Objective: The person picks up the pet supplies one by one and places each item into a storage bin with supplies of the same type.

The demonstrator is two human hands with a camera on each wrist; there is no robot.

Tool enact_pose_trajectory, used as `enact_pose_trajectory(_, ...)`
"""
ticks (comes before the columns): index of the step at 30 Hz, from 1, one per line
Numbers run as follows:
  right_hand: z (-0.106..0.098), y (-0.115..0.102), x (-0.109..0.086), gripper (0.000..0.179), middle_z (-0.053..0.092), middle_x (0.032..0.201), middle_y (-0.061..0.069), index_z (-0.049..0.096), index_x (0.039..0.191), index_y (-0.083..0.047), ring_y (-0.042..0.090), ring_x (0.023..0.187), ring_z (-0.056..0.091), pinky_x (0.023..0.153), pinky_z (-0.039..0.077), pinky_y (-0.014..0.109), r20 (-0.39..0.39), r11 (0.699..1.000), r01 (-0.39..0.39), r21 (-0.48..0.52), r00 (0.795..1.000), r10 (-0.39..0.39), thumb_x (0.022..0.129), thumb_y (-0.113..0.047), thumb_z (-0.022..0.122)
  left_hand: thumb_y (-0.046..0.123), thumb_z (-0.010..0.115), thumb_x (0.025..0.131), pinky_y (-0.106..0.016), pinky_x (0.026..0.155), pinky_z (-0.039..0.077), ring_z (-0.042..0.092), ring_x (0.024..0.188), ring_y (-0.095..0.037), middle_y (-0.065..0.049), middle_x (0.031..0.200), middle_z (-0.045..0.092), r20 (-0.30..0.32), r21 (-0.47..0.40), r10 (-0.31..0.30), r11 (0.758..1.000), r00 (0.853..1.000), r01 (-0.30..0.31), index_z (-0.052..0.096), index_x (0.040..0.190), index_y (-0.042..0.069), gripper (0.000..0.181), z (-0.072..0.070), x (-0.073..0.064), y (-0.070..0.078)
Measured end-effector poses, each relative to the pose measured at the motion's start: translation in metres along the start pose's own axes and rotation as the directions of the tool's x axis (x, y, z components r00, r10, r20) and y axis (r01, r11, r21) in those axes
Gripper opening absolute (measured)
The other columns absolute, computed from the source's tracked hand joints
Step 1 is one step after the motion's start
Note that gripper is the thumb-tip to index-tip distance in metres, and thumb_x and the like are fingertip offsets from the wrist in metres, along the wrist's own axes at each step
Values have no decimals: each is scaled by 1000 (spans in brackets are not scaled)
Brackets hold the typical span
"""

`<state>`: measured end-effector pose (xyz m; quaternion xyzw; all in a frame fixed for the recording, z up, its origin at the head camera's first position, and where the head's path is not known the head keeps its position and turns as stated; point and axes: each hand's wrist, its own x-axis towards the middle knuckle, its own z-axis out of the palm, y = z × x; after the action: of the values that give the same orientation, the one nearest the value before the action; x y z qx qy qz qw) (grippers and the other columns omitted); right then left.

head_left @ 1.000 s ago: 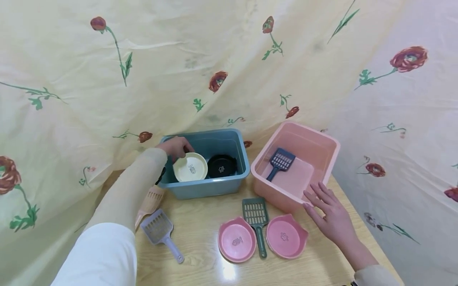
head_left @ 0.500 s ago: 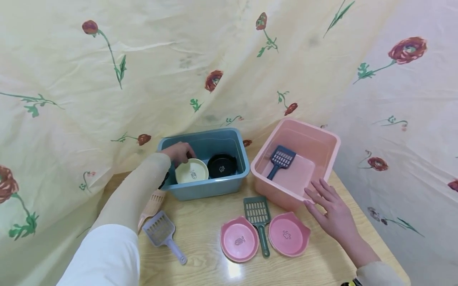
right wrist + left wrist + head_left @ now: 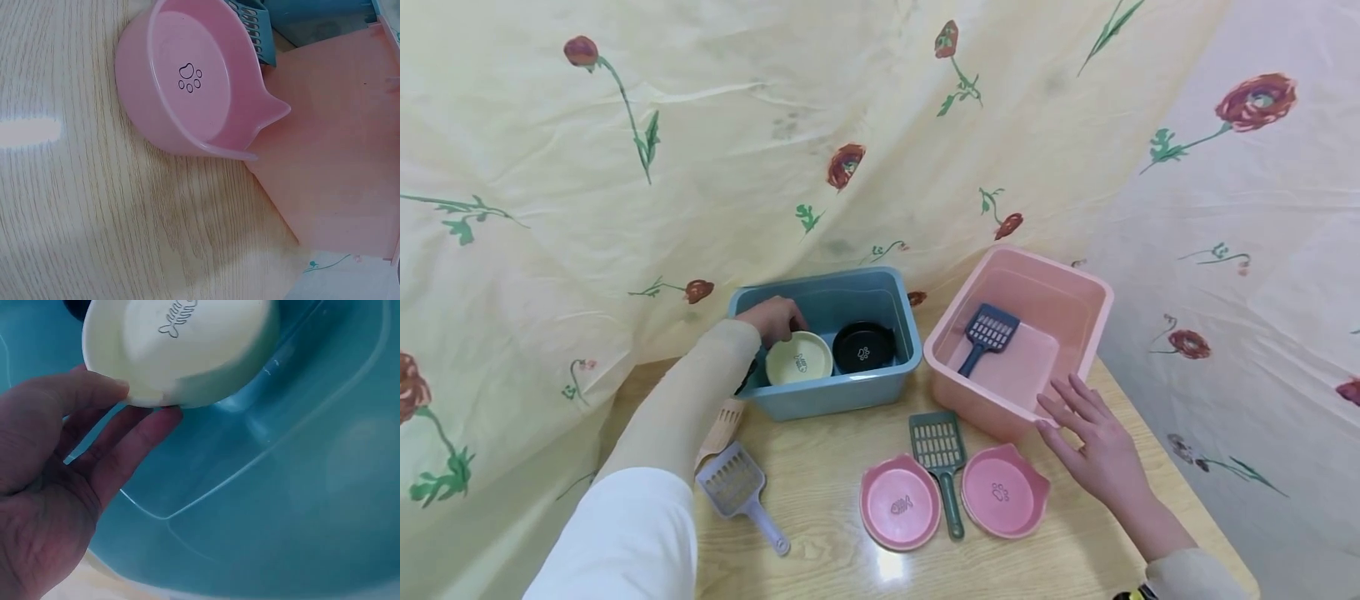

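Left fingers (image 3: pixel 140 434) pinch a cream bowl (image 3: pixel 800 358) beside a black bowl (image 3: pixel 863 347) in the blue bin (image 3: pixel 835 398); right fingers (image 3: pixel 1067 419) spread.

Bright even light, white glare on tabletop (image 3: pixel 823 492)

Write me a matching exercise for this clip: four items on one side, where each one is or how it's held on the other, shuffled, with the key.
Items:
1. cream bowl
2. black bowl
3. navy scoop
4. green scoop

Places or states:
A. inside the pink bin
B. handle between two pink bowls
C. pinched at the rim by the left hand
D. in the blue bin, not held

Pairs: 1-C, 2-D, 3-A, 4-B
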<state>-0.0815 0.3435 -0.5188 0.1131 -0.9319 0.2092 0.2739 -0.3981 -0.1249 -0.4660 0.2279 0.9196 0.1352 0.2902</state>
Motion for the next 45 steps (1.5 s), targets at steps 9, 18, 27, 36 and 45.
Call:
enact_pose_trajectory(9,0,-5,6,45,64,149,17,78,128,-6,42,148,48,128,31,53,18,1000,-1,12,1000,1,90,-30,85,1,72,98,-39,83,62,71,108,-31,-20,135,70,13,79,-2,997,1000,1,63,147,3,50,-19,-15,-1)
enact_pose_trajectory(18,-2,-5,6,47,65,146,19,77,130,-7,40,148,49,131,26,38,4,1000,-22,-5,1000,22,89,-28,86,11,71,101,-44,91,63,69,118,-35,-23,143,65,4,62,38,997,999,-39,59,151,3,52,-48,-45,19)
enact_pose_trajectory(27,4,-3,9,56,62,151,15,75,133,-7,35,151,47,131,23,30,24,999,-9,-31,1000,10,102,-54,68,22,75,100,-55,109,54,62,133,-41,-22,147,64,-110,91,135,988,985,-126,61,149,4,54,-61,-99,27)
enact_pose_trajectory(36,9,-1,8,50,65,146,19,77,129,-6,34,150,49,131,24,30,6,999,18,-31,1000,-18,97,-44,77,24,78,98,-55,109,55,65,130,-42,-20,149,63,-144,48,208,978,967,-204,63,148,4,56,-47,-146,28)
enact_pose_trajectory(45,7,-3,8,58,65,145,20,76,130,-6,36,149,49,131,21,30,11,998,42,-45,999,-41,103,-56,65,22,81,97,-46,94,64,73,119,-30,-18,148,64,-75,-126,213,967,974,-222,65,147,6,55,-44,-179,36)
